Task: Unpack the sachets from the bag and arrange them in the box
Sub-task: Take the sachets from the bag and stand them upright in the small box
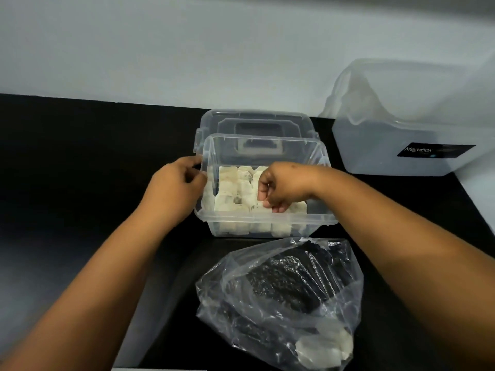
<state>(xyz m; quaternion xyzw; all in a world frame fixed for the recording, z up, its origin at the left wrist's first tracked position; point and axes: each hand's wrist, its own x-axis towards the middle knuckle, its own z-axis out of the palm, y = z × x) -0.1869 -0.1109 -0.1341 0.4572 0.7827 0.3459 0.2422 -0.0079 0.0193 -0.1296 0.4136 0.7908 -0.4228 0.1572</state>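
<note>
- Box (267, 219): a clear plastic tub standing open on the black worktop (80, 170), near the middle of the view.
- Sachets (235, 191): pale, whitish packets standing in rows inside the box, filling most of its floor; the exact count cannot be read through the hand and the plastic.
- Left hand (174, 183): placed at the left wall of the box, fingers (197, 178) curled at the rim; they appear to grip the edge of the box, steadying it.
- Right hand (281, 186): reaching down into the box from above, fingers (270, 203) bent and pinching a sachet at the near right part of the rows.
- Bag (281, 298): a crumpled clear plastic bag lying on the worktop just in front of the box, between the 2 forearms; dark contents show through it, and a few pale sachets (324, 346) lie at its near right corner.
- Lid (257, 124): a clear lid with a dark handle recess, lying flat directly behind the box and touching or nearly touching its far wall.
- Large container (401, 135): a bigger clear tub with a black label, standing at the right, well apart from the box, with its lid on.
- Wall (187, 49): a plain pale surface behind the worktop.
</note>
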